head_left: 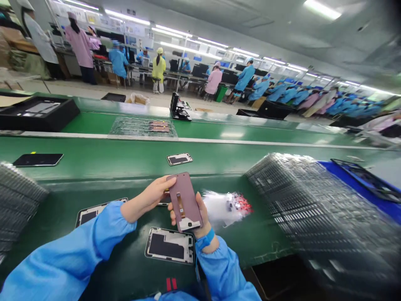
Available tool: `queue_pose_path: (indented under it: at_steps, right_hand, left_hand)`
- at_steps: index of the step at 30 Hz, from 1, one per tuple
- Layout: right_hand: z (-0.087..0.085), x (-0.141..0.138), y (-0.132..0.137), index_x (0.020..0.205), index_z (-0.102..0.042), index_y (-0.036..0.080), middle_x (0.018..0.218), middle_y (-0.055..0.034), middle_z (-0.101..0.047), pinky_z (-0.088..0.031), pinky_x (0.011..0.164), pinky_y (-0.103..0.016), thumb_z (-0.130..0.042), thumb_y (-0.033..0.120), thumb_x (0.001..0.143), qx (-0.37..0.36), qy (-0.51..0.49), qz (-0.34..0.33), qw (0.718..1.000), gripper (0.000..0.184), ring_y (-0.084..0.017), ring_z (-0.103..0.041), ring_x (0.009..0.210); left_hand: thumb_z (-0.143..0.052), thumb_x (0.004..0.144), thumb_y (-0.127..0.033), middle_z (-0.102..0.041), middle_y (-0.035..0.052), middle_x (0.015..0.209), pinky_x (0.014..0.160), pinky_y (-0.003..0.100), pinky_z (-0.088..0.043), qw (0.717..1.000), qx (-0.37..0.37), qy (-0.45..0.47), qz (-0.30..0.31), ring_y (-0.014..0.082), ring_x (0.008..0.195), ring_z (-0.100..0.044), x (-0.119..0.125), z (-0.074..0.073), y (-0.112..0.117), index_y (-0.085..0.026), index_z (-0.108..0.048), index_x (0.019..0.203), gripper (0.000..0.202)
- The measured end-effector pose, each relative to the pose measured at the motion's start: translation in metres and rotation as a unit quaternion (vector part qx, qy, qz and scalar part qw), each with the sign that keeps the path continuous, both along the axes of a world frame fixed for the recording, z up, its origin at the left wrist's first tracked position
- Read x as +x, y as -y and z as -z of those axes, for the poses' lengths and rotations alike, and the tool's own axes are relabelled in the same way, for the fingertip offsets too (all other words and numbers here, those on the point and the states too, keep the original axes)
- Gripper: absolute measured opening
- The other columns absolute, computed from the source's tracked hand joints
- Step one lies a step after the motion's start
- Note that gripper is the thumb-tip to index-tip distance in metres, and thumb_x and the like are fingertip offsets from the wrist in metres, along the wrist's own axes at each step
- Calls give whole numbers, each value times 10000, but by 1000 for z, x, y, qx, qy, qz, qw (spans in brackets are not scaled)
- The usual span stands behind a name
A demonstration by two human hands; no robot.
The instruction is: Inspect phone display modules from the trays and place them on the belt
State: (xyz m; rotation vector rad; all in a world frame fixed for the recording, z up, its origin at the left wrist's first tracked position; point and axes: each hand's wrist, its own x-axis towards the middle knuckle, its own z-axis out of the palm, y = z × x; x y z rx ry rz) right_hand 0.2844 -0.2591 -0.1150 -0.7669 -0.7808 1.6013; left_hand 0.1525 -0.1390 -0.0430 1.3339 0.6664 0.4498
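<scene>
Both my hands hold a mauve-backed smartphone display panel [184, 196] upright above the green bench mat [238, 246], with a thin flex cable on its back. My left hand [148, 198] grips its left edge near the top. My right hand [188, 213] supports it from behind and below, fingers partly hidden, with a blue band on the wrist. Just right of the panel lies a clear plastic bag [225, 207] with red and dark bits in it. A phone panel [169, 246] lies back-up below my hands, and another [100, 212] lies partly under my left forearm.
Tall stacks of clear ribbed trays stand at right [319, 217] and left [15, 205]. More panels lie on the bench [179, 159] [38, 159]. A green conveyor belt [219, 136] runs behind, carrying a tray of panels [142, 127]. Co-workers in smocks stand beyond.
</scene>
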Motion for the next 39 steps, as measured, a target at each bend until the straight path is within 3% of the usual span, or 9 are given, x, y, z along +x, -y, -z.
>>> queue_pose_path:
  at_steps: [5,9,14,20,24,26,29,34,39]
  right_hand:
    - [9,19,-9,1188,-668,249,1052,-112,-708,-407,467,-248,-286,852,860,40,-102,98,989,786,-154,-508,635]
    - [16,35,-12,1162,-690,300,1044,-85,-703,-386,447,-242,-269,857,861,54,-81,124,988,760,-160,-493,633]
    - [17,36,-14,1166,-696,286,1051,-94,-710,-414,459,-253,-315,847,863,39,-79,123,989,743,-169,-529,654]
    - [8,30,-9,1162,-690,258,1103,-123,-689,-454,509,-300,-305,905,818,-3,-55,135,989,828,-203,-575,727]
    - [-4,22,-3,1200,-669,230,1038,-108,-703,-480,511,-293,-318,907,819,-18,-71,102,992,853,-181,-584,694]
    - [-12,16,1,1221,-663,239,1142,-105,-699,-544,589,-316,-397,868,838,-9,-75,127,989,783,-188,-636,784]
    - [-24,2,8,1240,-655,274,1307,-97,-656,-602,819,-416,-635,771,789,20,-39,189,981,671,-255,-675,1037]
    - [-38,-24,22,1366,-574,294,1404,-111,-603,-496,1069,-529,-829,595,726,119,113,202,966,751,-321,-591,1280]
    - [-41,-40,30,1419,-552,269,1429,-136,-585,-467,1103,-512,-802,595,757,179,290,136,930,779,-305,-583,1288]
  left_hand:
    - [-672,879,-486,-699,157,1180,926,418,-503,983,148,-93,-50,312,1100,-646,61,17,-81,-117,-704,1107,435]
    - [-649,940,-330,-566,128,1382,1010,539,-486,948,256,-151,-113,295,1218,-576,74,35,-120,-167,-588,1304,403]
    - [-612,963,-349,-607,106,1299,970,481,-525,918,339,-159,-128,265,1133,-621,54,46,-130,-139,-621,1244,351]
    - [-818,714,-295,-498,135,1321,993,413,-505,894,376,-115,-217,290,1140,-587,-2,21,-139,-150,-629,1173,517]
    - [-726,754,-455,-475,115,1307,847,369,-580,898,334,-48,-284,253,1051,-649,-65,0,-117,-204,-478,1360,702]
    - [-752,729,-526,-549,90,1227,812,351,-594,927,237,35,-290,249,1001,-689,-98,-5,-88,-230,-465,1384,773]
    - [-892,597,-533,-674,96,1139,837,326,-590,956,54,131,-258,303,1065,-688,-135,-5,-33,-218,-618,1261,784]
    - [-948,505,-520,-690,117,1291,880,390,-594,961,-58,154,-223,373,1182,-640,-154,9,39,-283,-679,1259,835]
    - [-925,532,-556,-641,146,1365,940,411,-556,971,-56,146,-179,382,1171,-640,-153,21,60,-280,-661,1318,874]
